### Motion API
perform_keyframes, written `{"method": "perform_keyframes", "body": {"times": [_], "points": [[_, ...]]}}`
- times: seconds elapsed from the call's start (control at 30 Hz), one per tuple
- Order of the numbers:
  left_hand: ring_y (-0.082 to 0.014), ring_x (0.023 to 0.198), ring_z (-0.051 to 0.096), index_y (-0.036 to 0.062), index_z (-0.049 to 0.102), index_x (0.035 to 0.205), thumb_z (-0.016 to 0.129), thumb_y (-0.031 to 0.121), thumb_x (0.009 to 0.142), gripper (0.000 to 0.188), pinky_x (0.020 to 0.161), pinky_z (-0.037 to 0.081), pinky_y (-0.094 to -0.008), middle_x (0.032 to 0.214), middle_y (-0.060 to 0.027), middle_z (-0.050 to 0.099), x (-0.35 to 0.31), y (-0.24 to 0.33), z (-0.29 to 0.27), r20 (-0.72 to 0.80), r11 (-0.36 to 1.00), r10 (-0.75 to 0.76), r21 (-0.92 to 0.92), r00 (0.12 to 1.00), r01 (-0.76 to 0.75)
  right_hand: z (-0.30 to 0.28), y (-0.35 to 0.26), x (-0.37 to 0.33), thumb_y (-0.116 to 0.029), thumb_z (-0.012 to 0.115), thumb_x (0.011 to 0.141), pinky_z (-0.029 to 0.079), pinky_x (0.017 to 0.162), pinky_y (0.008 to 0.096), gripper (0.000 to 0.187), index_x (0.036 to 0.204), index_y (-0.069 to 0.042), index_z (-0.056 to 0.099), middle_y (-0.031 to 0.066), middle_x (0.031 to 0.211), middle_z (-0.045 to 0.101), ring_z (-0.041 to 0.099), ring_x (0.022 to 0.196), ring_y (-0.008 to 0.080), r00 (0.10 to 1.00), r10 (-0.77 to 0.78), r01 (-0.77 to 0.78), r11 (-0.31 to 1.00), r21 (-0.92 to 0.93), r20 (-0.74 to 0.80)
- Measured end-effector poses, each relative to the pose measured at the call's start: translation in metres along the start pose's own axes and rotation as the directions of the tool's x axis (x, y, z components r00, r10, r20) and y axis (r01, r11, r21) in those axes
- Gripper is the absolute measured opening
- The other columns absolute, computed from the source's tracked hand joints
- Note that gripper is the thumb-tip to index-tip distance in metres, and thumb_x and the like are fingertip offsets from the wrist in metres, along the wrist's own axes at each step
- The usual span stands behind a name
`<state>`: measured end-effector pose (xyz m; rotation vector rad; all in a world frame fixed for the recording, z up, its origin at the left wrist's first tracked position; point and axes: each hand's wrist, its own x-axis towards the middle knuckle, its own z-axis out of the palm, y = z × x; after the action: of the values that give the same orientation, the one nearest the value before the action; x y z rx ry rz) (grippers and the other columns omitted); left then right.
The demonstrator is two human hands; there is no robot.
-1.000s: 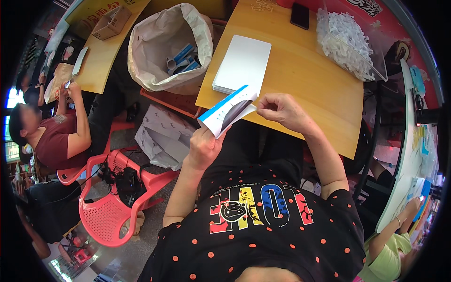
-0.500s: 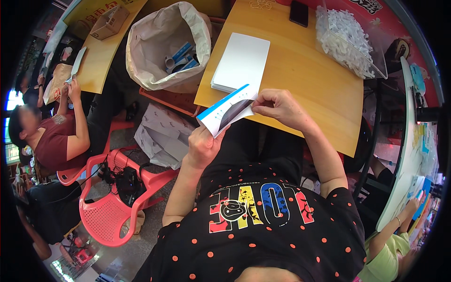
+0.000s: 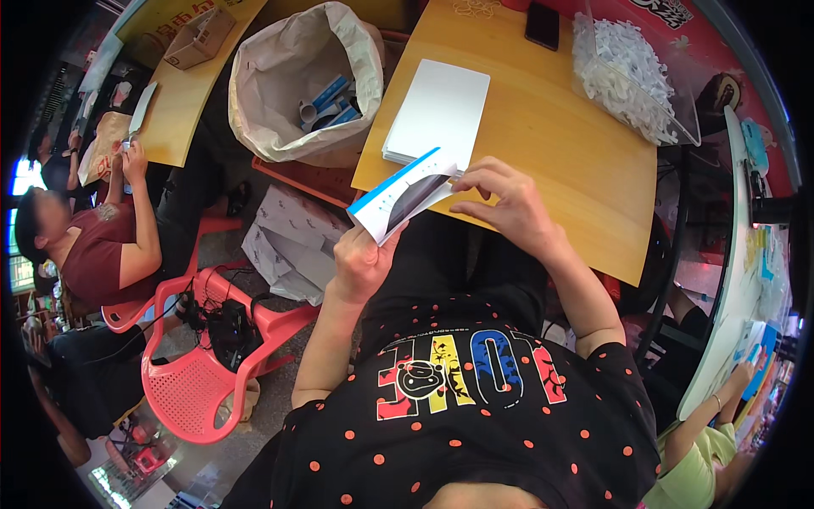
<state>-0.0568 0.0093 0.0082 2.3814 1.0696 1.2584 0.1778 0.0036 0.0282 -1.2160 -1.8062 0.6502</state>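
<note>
My left hand (image 3: 365, 263) is closed on the lower left end of a curled printed sheet (image 3: 377, 204), white with a blue strip along its far edge and a dark patch on the part curling up. My right hand (image 3: 509, 208) hovers at the sheet's right end. Its thumb and forefinger are apart; the forefinger is close to the sheet's edge, and whether it touches cannot be made out. Just beyond the sheet, a stack of white rounded-corner sheets (image 3: 441, 106) lies on the yellow wooden table (image 3: 543, 161).
A clear bin of small white pieces (image 3: 627, 76) and a dark phone (image 3: 542, 25) are at the table's far right. Left of the table stands an open paper sack (image 3: 263, 110) with rolled blue-and-white pieces inside. A pink chair (image 3: 191, 399) and a seated co-worker (image 3: 110, 246) are further left.
My right thumb and forefinger have parted from their pinch at the sheet's right end. The sheet and my left hand have shifted slightly left, and the sheet curls up more.
</note>
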Motion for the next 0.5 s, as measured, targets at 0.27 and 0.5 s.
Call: {"method": "perform_keyframes", "body": {"times": [0.27, 0.5], "points": [[-0.0313, 0.068, 0.066, -0.0005, 0.066, 0.095, 0.068, 0.006, 0.083, 0.013, 0.058, 0.052, -0.035, 0.08, -0.0157, 0.067, -0.002, 0.01, 0.021, -0.084, 0.983, -0.145, -0.128, 0.986, 0.134, 0.014, 0.016, -0.003, 0.004, 0.072, 0.07, 0.051, 0.068, 0.0333, 0.021, 0.086, -0.002, 0.059, 0.0107, 0.09, 0.064, 0.063, 0.082, 0.0258, 0.918, -0.377, 0.324, 0.892, -0.314, -0.125], [-0.0317, 0.069, 0.066, -0.0004, 0.066, 0.097, 0.066, 0.005, 0.084, 0.014, 0.058, 0.052, -0.0347, 0.081, -0.016, 0.067, -0.002, 0.013, 0.024, -0.071, 0.985, -0.139, -0.114, 0.988, 0.13, 0.015, 0.022, -0.004, 0.004, 0.061, 0.075, 0.048, 0.069, 0.0364, 0.013, 0.082, -0.003, 0.052, 0.0127, 0.087, 0.058, 0.058, 0.075, 0.029, 0.937, -0.343, 0.318, 0.917, -0.239, -0.068]]}}
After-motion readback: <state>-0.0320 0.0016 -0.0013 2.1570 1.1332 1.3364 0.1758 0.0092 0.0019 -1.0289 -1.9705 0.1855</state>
